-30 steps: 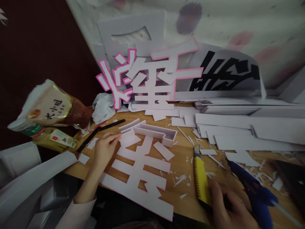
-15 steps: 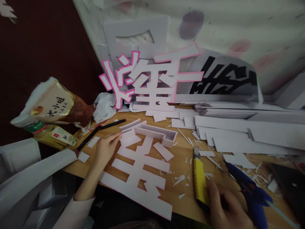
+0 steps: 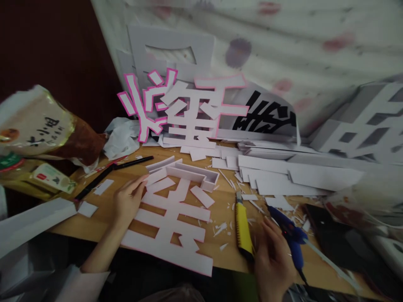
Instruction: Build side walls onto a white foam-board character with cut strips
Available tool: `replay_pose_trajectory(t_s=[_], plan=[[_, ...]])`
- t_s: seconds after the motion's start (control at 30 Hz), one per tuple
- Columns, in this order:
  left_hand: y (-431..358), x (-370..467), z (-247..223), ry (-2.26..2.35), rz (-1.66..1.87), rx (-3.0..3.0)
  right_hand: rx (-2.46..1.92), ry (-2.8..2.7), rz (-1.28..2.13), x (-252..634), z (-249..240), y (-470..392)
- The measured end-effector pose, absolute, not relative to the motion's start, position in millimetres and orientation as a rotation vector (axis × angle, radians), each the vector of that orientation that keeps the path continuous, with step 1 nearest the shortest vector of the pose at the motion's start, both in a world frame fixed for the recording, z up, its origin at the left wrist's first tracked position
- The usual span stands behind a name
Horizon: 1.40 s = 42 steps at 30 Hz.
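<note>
My left hand point(image 3: 129, 201) pinches a small white foam strip point(image 3: 156, 177) at the upper left of a large white cut-out character point(image 3: 171, 214) with pink edges, which lies flat on the table. Raised thin walls point(image 3: 192, 173) stand along the character's top. My right hand point(image 3: 273, 256) is beside a blue glue gun point(image 3: 291, 233), its fingers bent and a little apart, with nothing visible between them. A yellow utility knife point(image 3: 243, 226) lies just left of this hand.
More cut-out characters point(image 3: 190, 113) lean at the back. Stacked white strips point(image 3: 270, 172) and scraps lie at the right, near a dark phone-like object point(image 3: 327, 226). Black pens point(image 3: 134, 162), a food bag point(image 3: 47, 130) and a bottle point(image 3: 47, 180) are at the left.
The view has shifted to the right. The strip at my left fingers now stands on edge rather than facing up. My right hand has moved up closer to the glue gun.
</note>
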<state>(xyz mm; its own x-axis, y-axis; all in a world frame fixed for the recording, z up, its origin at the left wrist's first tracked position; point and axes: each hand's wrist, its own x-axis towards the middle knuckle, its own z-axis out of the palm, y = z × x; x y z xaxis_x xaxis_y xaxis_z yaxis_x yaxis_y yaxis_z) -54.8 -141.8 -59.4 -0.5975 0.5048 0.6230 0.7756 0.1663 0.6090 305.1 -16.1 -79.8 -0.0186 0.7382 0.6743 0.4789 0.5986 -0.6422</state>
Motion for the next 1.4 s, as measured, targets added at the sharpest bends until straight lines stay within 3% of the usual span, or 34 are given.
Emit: replay_pose_trajectory(t_s=[0.33, 0.53, 0.73, 0.93, 1.1, 1.4], plan=[[-148, -60, -63, -2.191, -1.411, -1.239, -1.070, -1.698, 0.337, 297, -61, -39], [-149, -61, -61, -2.191, -1.470, -1.189, -0.763, -2.235, 0.530, 249, -40, -83], [-150, -56, -59, -2.115, -1.557, -1.154, -0.458, -2.606, 0.529, 211, -60, -96], [-160, -62, -55, -2.079, -1.689, -0.982, -0.113, -2.600, 0.418, 220, -103, -73], [-169, -59, -27, -2.062, -1.838, -0.688, -0.251, -2.552, 0.408, 222, -110, -65], [-144, -26, -4, -2.112, -1.254, -1.452, -0.415, -2.556, 0.888, 216, -42, -72]])
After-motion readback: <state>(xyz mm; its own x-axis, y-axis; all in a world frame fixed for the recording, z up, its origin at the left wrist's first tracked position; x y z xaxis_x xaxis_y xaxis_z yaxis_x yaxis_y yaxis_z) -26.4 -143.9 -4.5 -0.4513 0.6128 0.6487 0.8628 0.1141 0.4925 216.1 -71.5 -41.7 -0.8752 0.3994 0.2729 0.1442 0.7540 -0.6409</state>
